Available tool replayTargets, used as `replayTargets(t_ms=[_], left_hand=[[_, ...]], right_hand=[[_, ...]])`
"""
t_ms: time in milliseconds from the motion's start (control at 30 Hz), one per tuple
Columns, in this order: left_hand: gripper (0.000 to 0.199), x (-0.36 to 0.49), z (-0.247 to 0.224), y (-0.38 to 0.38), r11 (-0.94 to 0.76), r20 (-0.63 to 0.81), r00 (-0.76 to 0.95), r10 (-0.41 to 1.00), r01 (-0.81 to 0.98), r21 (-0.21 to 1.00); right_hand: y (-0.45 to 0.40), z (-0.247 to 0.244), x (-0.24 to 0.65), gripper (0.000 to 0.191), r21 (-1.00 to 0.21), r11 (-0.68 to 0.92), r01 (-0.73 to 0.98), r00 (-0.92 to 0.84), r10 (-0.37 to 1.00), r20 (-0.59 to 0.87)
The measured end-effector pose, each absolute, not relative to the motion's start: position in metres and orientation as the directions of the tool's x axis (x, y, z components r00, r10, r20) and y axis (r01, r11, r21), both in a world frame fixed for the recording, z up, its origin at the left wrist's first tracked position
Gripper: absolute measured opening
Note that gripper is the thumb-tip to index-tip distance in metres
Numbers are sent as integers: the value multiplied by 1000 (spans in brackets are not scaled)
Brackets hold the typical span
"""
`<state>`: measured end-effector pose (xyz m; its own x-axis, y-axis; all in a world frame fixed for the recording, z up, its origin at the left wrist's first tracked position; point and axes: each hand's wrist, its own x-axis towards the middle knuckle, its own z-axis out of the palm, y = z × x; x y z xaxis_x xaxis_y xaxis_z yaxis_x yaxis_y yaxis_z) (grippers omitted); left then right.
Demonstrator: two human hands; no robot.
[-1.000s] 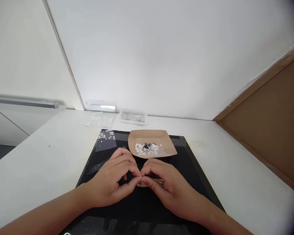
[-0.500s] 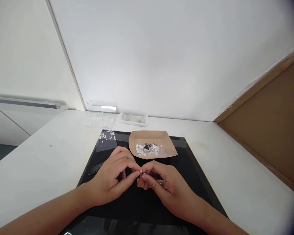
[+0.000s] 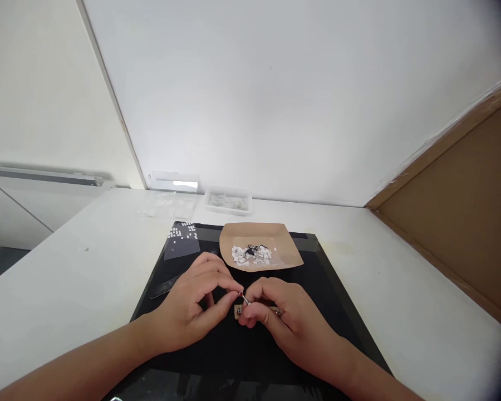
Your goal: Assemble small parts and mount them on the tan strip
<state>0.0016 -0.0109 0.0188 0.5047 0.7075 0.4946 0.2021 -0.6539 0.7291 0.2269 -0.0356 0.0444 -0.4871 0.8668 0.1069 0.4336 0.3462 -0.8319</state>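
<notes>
Over the black mat [image 3: 234,356], my left hand [image 3: 198,298] pinches the red-tipped end of a tiny metallic piece [image 3: 245,298] between thumb and forefinger. The other end of this piece sits between the thumb and forefinger of my right hand [image 3: 286,320]. A small tan card [image 3: 237,313] with a shiny metal bit on it shows beside and behind my right fingers, partly hidden by them. More small shiny metal shows near my right palm; its shape is too small to tell.
A brown paper tray [image 3: 290,253] with white scraps and black bits lies beyond my hands. A dark sheet [image 3: 181,248] with white pieces and a dark strip [image 3: 162,287] lie left. Farther back are a clear plastic box [image 3: 228,201] and plastic bags [image 3: 167,206].
My right fingers have shifted slightly down, away from my left fingertips. The metallic piece between the hands and more of the tan card now show.
</notes>
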Motion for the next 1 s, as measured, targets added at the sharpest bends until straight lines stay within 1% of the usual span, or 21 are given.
replayTargets(t_ms=[133, 233, 367, 500, 667, 833, 1000], left_hand=[[19, 2, 19, -13, -663, 522, 486, 701, 177, 727], [23, 3, 19, -14, -672, 544, 468, 696, 161, 722], [25, 5, 21, -15, -716, 595, 440, 673, 183, 674], [27, 7, 26, -17, -784, 664, 427, 613, 231, 576], [27, 7, 27, -20, -811, 700, 410, 585, 272, 518], [31, 10, 27, -20, -851, 761, 385, 523, 287, 440], [28, 13, 28, -21, -842, 768, 359, 531, 322, 432]], right_hand=[[-37, 42, 226, 30, -678, 507, 532, -494, 836, 239], [-38, 38, 225, 31, -560, 606, 565, -512, 790, 339], [-38, 34, 226, 26, -476, 684, 553, -551, 729, 407], [-38, 34, 225, 28, -453, 704, 546, -555, 710, 434], [-39, 36, 223, 27, -464, 705, 537, -552, 709, 438], [-40, 37, 222, 29, -469, 706, 531, -548, 708, 446], [-40, 35, 220, 30, -459, 729, 508, -532, 685, 498]])
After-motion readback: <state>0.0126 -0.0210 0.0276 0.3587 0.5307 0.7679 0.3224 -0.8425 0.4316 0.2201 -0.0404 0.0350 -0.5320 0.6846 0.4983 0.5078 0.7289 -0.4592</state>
